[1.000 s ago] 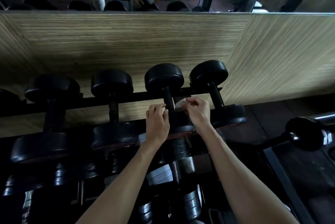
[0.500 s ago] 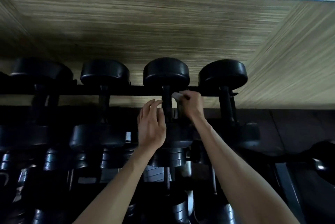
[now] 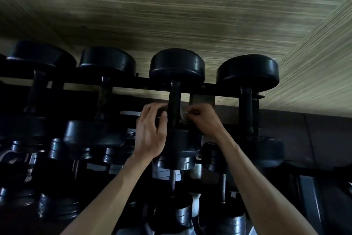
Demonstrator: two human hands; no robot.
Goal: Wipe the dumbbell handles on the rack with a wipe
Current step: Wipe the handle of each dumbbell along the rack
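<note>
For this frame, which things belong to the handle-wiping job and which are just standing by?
In the job:
- wipe, pinched in the right hand
- dumbbell handle being wiped
- left hand, fingers beside that handle
- rack rail

Standing by:
- dumbbells on the lower tiers
- wood-grain wall panel

Pale crumpled wipe (image 3: 184, 115) against black dumbbell handle (image 3: 174, 105), third dumbbell on rack (image 3: 125, 84).

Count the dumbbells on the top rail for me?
4 clearly: far left, second, third between the hands, rightmost. A dark edge at far left may be another.
</note>
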